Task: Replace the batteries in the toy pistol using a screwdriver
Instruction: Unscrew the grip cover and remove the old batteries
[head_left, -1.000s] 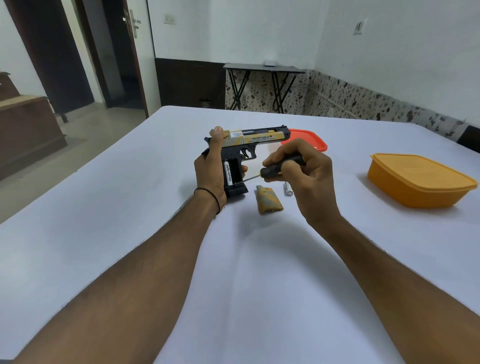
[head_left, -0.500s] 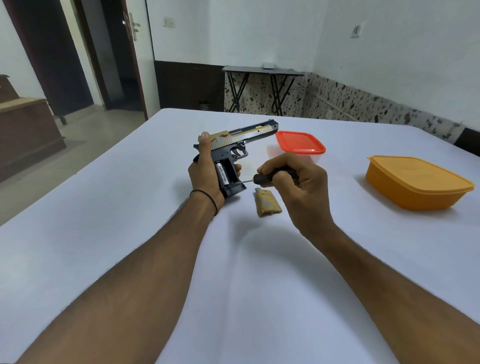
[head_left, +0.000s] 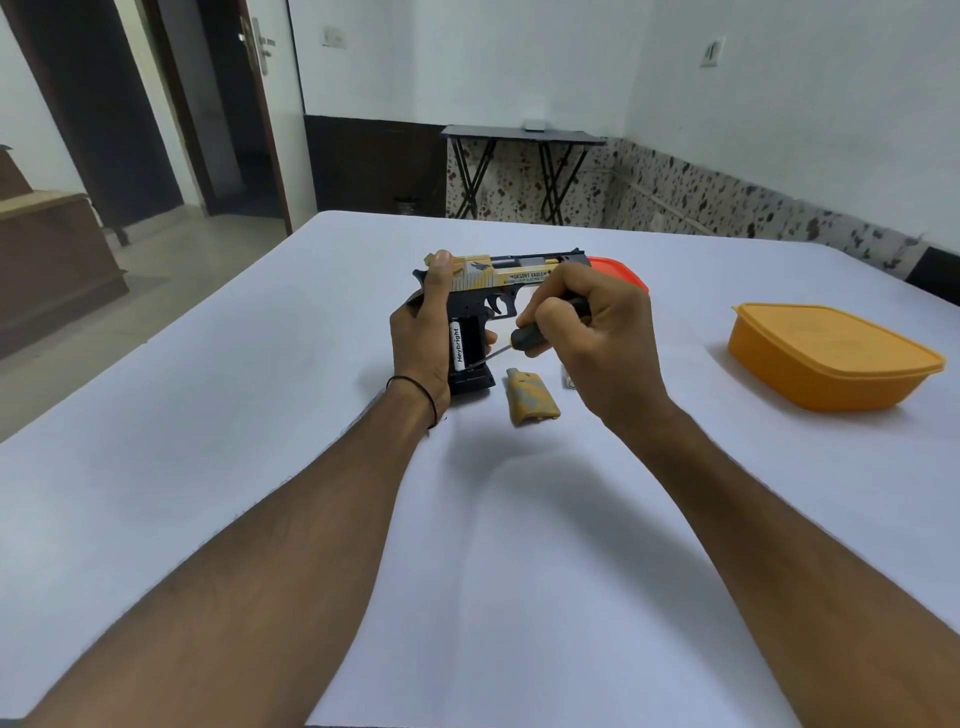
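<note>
While my left hand (head_left: 421, 338) curls its fingers round the handle of the toy pistol (head_left: 498, 280), I hold it upright, butt down on the white counter (head_left: 260, 467). The battery bay is open, and one white battery (head_left: 457, 345) sits inside; I cannot tell whether it is old or new. The tan cover (head_left: 531, 397) lies on the counter just beside the pistol. My right hand (head_left: 597, 332) grips a black screwdriver (head_left: 535, 332), tip at the bay's lower end. I judge the job about midway: closing and screwing remain.
</note>
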